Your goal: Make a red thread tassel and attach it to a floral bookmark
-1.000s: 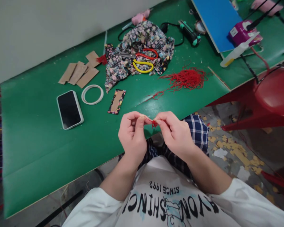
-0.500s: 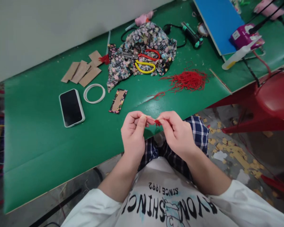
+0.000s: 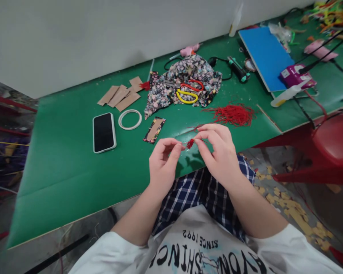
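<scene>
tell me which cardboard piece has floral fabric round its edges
The lone cardboard piece between the white ring and the left hand: dark floral fabric borders it, while the strips fanned out near the wall are bare brown.

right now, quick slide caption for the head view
Left hand and right hand pinch a small red tuft over the green table edge, near a phone.

Left hand [image 3: 163, 161] and right hand [image 3: 218, 152] pinch a small red tassel [image 3: 190, 144] above the green tabletop's [image 3: 60, 171] near edge.
</scene>
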Motion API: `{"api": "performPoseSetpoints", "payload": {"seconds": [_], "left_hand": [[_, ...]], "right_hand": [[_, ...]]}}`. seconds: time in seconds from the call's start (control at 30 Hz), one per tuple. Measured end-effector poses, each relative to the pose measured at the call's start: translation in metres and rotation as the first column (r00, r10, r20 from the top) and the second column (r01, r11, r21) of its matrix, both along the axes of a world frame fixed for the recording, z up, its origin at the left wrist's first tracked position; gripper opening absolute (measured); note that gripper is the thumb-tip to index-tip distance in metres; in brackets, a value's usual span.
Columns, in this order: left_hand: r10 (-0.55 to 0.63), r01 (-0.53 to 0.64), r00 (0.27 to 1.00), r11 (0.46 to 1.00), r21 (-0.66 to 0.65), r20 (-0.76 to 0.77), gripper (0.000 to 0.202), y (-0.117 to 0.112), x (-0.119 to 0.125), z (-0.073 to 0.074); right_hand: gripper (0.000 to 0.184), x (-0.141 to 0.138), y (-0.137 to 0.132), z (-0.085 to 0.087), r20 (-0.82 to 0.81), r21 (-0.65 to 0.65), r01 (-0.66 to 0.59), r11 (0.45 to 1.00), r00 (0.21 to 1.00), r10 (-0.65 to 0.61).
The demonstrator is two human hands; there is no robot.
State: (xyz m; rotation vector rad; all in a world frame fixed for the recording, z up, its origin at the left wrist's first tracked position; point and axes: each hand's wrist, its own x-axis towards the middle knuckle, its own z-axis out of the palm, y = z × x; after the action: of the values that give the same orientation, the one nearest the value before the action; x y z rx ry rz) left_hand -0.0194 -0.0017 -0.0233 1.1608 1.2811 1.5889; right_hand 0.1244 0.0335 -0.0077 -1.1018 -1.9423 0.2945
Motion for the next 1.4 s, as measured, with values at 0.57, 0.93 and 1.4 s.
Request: {"api": "performPoseSetpoints", "payload": {"seconds": [0.57,0.93,1.4], "left_hand": [[-0.286,0.255,0.955,0.927,-0.274,-0.077,0.047,0.069,-0.069,0.05],[-0.177,0.198,0.961,0.976,0.085,-0.212,0.018,0.096,-0.068,0.077],[-0.101,0.187,0.912,0.965,0.185,-0.397,0.017,0.088,-0.065,0.071]], "right_hand": [[0.005,-0.031,0.088,0.042,-0.068,0.082,-0.285,0.955,0.954,0.291],[0.006,-0.051,0.121,0.041,-0.641,-0.233,-0.57,0.788,0.699,0.316],[0.006,-0.047,0.092,0.053,-0.191,0.038,-0.25,0.967,0.949,0.253]]}}
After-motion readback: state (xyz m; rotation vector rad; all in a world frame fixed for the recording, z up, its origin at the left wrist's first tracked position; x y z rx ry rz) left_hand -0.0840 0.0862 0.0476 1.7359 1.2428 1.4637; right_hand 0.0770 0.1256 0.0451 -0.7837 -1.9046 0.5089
